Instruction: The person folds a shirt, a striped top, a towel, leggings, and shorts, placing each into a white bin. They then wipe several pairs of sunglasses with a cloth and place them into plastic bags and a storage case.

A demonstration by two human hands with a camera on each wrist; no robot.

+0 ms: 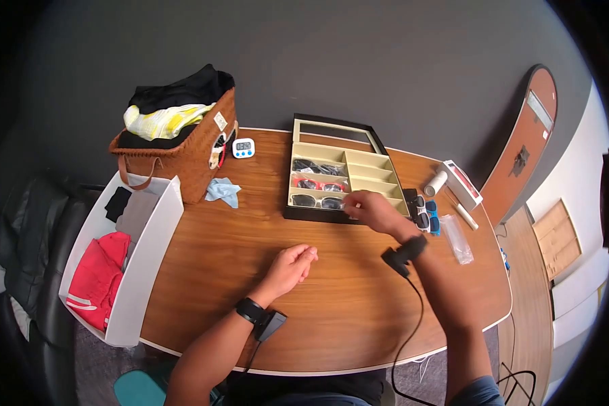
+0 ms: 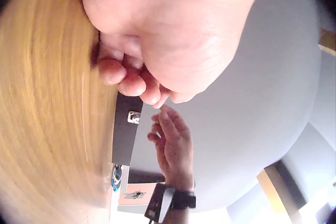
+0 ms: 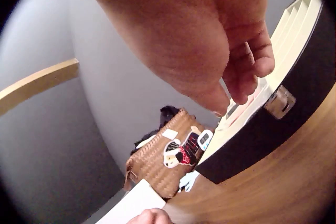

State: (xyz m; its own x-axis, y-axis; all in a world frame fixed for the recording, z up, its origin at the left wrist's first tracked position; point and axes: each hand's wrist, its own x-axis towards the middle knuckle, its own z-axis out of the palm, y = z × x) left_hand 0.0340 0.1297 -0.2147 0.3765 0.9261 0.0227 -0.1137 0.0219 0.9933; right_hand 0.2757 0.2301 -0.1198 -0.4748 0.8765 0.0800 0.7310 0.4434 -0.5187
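Observation:
An eyewear display case (image 1: 303, 214) lies with its lid back on the table, lined in cream and split into compartments. Its left column holds dark glasses (image 1: 316, 168) at the back, red-framed sunglasses (image 1: 310, 184) in the middle and dark-lensed glasses (image 1: 304, 200) in front. My right hand (image 1: 374, 208) hovers at the case's front edge, its fingertips by the right end of the front pair. In the right wrist view those fingers are loosely bent over the compartments, with nothing seen between them. My left hand (image 1: 291, 269) rests on the wood before the case, fingers loosely curled around nothing.
Right of the case lie white sunglasses (image 1: 421, 215), blue sunglasses (image 1: 432, 216), a clear plastic sleeve (image 1: 457, 238) and a white box (image 1: 461, 184). Leftward stand a brown basket (image 1: 176, 162) of clothes, a timer (image 1: 243, 148), a light-blue cloth (image 1: 223, 192) and a white bin (image 1: 145, 271).

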